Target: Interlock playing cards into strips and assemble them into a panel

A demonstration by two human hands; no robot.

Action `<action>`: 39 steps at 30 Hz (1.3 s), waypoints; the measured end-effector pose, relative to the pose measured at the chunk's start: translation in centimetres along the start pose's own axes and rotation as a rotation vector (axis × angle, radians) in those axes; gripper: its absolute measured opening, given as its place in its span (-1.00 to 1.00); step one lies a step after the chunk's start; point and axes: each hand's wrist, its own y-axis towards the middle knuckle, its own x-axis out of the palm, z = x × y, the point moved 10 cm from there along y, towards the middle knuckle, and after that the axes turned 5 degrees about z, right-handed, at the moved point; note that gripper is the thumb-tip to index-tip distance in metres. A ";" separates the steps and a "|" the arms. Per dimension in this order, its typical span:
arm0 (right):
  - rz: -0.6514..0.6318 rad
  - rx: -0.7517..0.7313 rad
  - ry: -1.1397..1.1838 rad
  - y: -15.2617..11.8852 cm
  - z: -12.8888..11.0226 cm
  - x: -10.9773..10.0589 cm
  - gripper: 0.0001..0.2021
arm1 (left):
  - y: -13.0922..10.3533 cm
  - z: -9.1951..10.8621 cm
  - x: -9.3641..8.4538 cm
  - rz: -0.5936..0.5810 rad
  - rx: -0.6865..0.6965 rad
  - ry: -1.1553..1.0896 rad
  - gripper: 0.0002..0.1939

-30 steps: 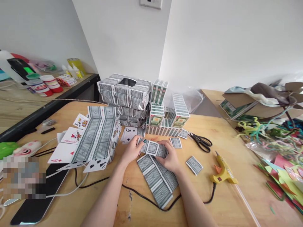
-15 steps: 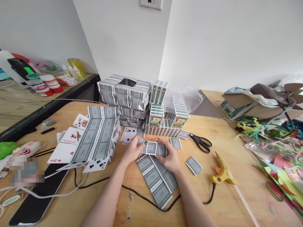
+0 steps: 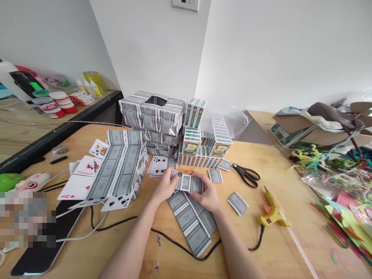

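Between both hands is a strip of playing cards (image 3: 186, 183), grey patterned backs facing me. My left hand (image 3: 166, 186) pinches its left end, thumb on top. Its right end is gripped by my right hand (image 3: 208, 193). Just below lies a flat panel of joined cards (image 3: 193, 223), partly under the strip and my right wrist. Single cards (image 3: 215, 176) lie to the right, one more card (image 3: 238, 204) farther out. A folded card structure (image 3: 116, 166) stands at the left, and face-up cards (image 3: 159, 166) lie behind my left hand.
Behind stand a box built of cards (image 3: 154, 116) and stacked green card packs (image 3: 193, 143). Scissors (image 3: 247, 175) and a yellow glue gun (image 3: 273, 211) lie at the right. The gun's black cord (image 3: 171, 241) crosses in front. Coloured paper scraps (image 3: 345, 221) fill the far right.
The strip between my hands has tilted slightly, and my fingers have shifted a little, the left hand a touch to the right. The other things on the table stay where they were.
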 end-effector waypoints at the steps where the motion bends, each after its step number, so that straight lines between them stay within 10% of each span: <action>1: -0.003 -0.002 0.004 0.0 0.0 0.1 -0.44 | 0.0 0.2 0.0 0.012 0.015 0.013 -0.83; 39: -0.006 -0.054 -0.049 -0.2 -1.2 1.1 -0.44 | -0.4 1.5 0.7 0.061 0.142 0.143 -0.95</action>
